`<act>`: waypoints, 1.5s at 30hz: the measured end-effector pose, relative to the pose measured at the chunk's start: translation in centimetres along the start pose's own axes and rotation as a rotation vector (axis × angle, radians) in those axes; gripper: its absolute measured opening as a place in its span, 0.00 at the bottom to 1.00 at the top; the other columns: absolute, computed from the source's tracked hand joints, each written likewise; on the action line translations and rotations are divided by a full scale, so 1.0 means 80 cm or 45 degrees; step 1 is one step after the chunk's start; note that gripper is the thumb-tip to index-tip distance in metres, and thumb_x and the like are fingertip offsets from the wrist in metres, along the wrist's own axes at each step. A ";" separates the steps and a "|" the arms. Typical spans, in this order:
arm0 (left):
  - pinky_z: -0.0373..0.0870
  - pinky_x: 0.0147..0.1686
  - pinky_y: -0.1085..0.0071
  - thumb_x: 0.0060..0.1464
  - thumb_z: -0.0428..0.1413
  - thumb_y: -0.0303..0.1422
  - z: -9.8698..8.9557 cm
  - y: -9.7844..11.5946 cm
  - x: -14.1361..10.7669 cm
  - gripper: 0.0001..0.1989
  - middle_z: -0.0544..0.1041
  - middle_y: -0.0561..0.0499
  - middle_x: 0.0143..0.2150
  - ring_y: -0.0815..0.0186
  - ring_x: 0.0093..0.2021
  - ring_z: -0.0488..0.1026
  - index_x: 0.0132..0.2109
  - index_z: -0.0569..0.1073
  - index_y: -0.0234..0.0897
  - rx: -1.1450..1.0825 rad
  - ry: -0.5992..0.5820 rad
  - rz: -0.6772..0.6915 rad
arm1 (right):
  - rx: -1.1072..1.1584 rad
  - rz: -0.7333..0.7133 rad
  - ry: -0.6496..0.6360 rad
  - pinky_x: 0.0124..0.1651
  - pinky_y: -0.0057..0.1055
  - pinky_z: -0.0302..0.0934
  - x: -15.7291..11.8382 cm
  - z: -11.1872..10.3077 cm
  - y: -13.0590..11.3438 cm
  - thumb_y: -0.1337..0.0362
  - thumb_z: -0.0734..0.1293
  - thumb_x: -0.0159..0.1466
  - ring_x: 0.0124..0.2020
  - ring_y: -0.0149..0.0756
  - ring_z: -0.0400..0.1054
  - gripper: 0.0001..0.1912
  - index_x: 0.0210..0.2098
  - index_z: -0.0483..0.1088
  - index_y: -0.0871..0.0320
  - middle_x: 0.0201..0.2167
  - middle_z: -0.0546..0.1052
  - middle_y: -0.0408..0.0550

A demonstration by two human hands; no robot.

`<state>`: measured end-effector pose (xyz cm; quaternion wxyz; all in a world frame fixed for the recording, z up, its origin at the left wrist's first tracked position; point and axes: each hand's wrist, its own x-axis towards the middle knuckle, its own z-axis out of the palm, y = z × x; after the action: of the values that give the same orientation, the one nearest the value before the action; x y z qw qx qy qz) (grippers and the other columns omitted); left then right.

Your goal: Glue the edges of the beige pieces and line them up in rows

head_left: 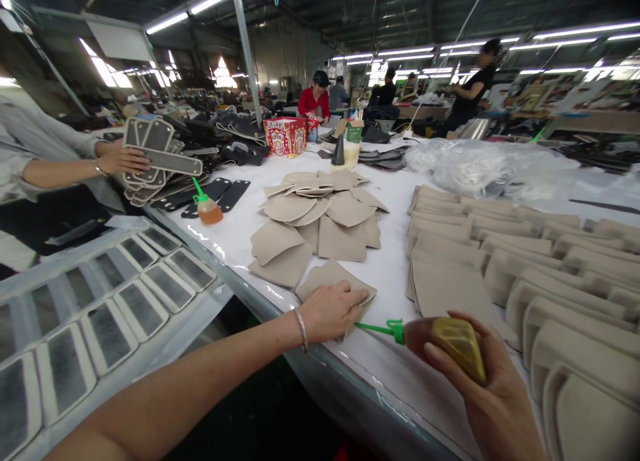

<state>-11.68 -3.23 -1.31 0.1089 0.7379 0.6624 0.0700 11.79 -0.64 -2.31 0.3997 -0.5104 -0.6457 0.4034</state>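
Observation:
My left hand point(333, 309) rests on a beige piece point(320, 279) at the table's front edge, its fingers bent over the piece. Wrapped in my right hand point(487, 381) is a squeeze bottle point(450, 344) of yellow-brown liquid, tilted on its side. Its green nozzle point(377, 328) points left, the tip close to the piece's edge beside my left fingers. Just beyond lies a loose pile of beige pieces point(320, 214). Overlapping rows of similar beige pieces point(555, 288) spread over the table's right side.
A second glue-like bottle point(209, 211) stands at left. Flat framed panels point(105, 328) lie on the left table. A person's hand point(127, 160) holds dark pieces there. Behind are a red box point(286, 138), a dark cone point(339, 151) and clear plastic point(480, 164).

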 end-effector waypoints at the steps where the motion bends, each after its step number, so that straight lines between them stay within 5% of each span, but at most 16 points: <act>1: 0.70 0.42 0.66 0.67 0.43 0.35 -0.001 0.001 0.000 0.21 0.73 0.49 0.43 0.60 0.40 0.75 0.63 0.67 0.45 0.000 -0.008 -0.006 | 0.021 0.014 -0.017 0.48 0.38 0.61 -0.004 0.002 -0.003 0.39 0.72 0.53 0.43 0.47 0.69 0.36 0.54 0.65 0.51 0.44 0.73 0.45; 10: 0.70 0.42 0.66 0.67 0.42 0.35 0.003 0.001 -0.001 0.21 0.73 0.47 0.44 0.60 0.40 0.74 0.62 0.67 0.44 0.005 -0.001 -0.006 | 0.025 0.027 0.028 0.46 0.39 0.60 -0.005 0.003 0.004 0.38 0.74 0.49 0.43 0.47 0.68 0.39 0.53 0.66 0.51 0.44 0.73 0.44; 16: 0.70 0.42 0.65 0.67 0.43 0.35 0.003 0.002 0.000 0.21 0.73 0.47 0.45 0.58 0.40 0.74 0.63 0.66 0.44 -0.004 -0.006 0.007 | 0.035 0.003 -0.107 0.46 0.38 0.61 -0.003 0.001 0.011 0.39 0.72 0.54 0.42 0.44 0.68 0.34 0.53 0.66 0.51 0.43 0.72 0.44; 25: 0.68 0.43 0.67 0.66 0.41 0.33 0.003 -0.005 0.004 0.20 0.73 0.48 0.43 0.60 0.40 0.74 0.61 0.68 0.44 -0.029 -0.038 0.043 | -0.114 -0.253 0.187 0.53 0.47 0.58 0.052 -0.005 0.034 0.40 0.73 0.53 0.48 0.51 0.66 0.37 0.55 0.65 0.52 0.49 0.70 0.48; 32: 0.69 0.44 0.63 0.66 0.41 0.33 0.001 -0.006 0.005 0.22 0.73 0.46 0.44 0.58 0.41 0.74 0.63 0.67 0.43 -0.097 -0.042 0.028 | 0.340 0.170 -0.116 0.46 0.40 0.70 0.025 -0.009 0.027 0.45 0.77 0.49 0.43 0.49 0.73 0.39 0.55 0.67 0.55 0.43 0.76 0.49; 36: 0.68 0.50 0.65 0.65 0.45 0.35 -0.001 -0.012 0.005 0.20 0.75 0.47 0.45 0.59 0.45 0.74 0.59 0.72 0.40 -0.281 -0.013 0.005 | 0.849 0.498 0.012 0.51 0.40 0.70 0.030 -0.025 0.020 0.52 0.80 0.45 0.51 0.54 0.71 0.34 0.49 0.73 0.57 0.47 0.77 0.54; 41: 0.66 0.53 0.63 0.60 0.54 0.38 -0.004 -0.027 0.001 0.21 0.72 0.40 0.52 0.55 0.53 0.70 0.58 0.70 0.35 -0.129 0.319 -0.469 | 1.219 0.850 0.373 0.43 0.34 0.73 0.027 -0.058 0.005 0.55 0.75 0.51 0.57 0.52 0.67 0.20 0.42 0.78 0.53 0.52 0.76 0.52; 45: 0.68 0.48 0.60 0.51 0.60 0.36 -0.018 -0.046 0.010 0.21 0.75 0.38 0.46 0.49 0.49 0.72 0.51 0.72 0.31 -0.087 0.192 -0.629 | 1.339 0.863 0.474 0.40 0.34 0.74 0.021 -0.080 -0.005 0.53 0.73 0.54 0.56 0.52 0.68 0.18 0.43 0.79 0.53 0.52 0.76 0.54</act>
<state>-15.45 -2.01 -0.90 0.0977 0.5422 0.8261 0.1184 17.33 1.64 0.51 0.5521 -0.4835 -0.0855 0.6739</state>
